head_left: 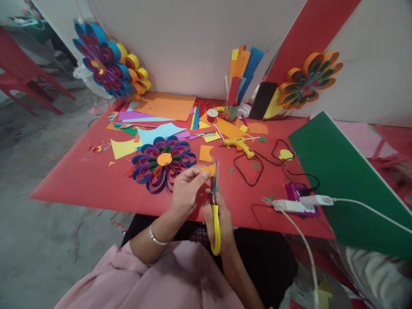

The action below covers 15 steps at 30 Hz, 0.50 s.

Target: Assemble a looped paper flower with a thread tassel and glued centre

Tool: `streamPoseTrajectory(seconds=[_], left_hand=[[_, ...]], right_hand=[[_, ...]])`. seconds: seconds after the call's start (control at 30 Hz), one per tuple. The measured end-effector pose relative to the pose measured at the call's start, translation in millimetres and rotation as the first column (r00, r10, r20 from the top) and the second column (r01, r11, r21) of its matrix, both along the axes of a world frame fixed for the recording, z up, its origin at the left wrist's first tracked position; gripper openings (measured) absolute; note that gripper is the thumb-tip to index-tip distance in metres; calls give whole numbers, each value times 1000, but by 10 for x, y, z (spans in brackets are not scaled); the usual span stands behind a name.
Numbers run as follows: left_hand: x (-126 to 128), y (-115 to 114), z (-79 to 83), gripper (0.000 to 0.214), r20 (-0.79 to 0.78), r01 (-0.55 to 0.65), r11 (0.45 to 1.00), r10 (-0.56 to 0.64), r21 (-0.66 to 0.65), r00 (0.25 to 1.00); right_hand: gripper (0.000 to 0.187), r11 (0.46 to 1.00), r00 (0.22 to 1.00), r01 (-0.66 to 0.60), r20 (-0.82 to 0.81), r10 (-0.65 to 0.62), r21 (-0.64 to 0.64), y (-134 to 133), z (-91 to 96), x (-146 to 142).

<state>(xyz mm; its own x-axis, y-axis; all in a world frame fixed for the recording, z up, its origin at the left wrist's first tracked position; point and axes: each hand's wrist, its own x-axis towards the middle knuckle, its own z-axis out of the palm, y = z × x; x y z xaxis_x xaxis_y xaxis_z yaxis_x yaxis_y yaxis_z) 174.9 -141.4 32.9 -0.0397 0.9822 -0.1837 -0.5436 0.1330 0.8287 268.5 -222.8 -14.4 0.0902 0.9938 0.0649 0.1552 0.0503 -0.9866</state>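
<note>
My left hand (186, 189) pinches a small orange paper piece (209, 170) just above the near edge of the red table (80, 180). My right hand (220, 223) grips yellow-handled scissors (214, 201), whose blades point up and close on the orange piece. A multicoloured paper flower (162, 165) with an orange centre lies flat on the table just left of my hands. A silver bangle sits on my left wrist.
A yellow glue gun (241, 146) with a black cord lies beyond my hands. Loose coloured sheets (161, 107), a red spool (211, 115) and a cup of paper strips (236, 86) fill the back. A green board (341, 171) and white power strip (299, 204) are at right. Paper flowers (109, 60) lean on the wall.
</note>
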Motion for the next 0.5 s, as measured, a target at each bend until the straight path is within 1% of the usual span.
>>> streamPoseTrajectory(seconds=[0.13,0.23,0.5], left_hand=[[-1,4,20,39,-9,35,999,-35,-11,999],[1,10,24,40,1,46,999,-46,-20,999],[-19,31,-30,34,-40,18,1000,-16,26,999]], right_hand=[[41,999,1000,12,-18,-13,-31,-17,-49,-5],[39,999,999,19,-35,-20,-28,-22,-55,-8],[41,998,998,10,-66,-14,-62,-19,-54,-24]])
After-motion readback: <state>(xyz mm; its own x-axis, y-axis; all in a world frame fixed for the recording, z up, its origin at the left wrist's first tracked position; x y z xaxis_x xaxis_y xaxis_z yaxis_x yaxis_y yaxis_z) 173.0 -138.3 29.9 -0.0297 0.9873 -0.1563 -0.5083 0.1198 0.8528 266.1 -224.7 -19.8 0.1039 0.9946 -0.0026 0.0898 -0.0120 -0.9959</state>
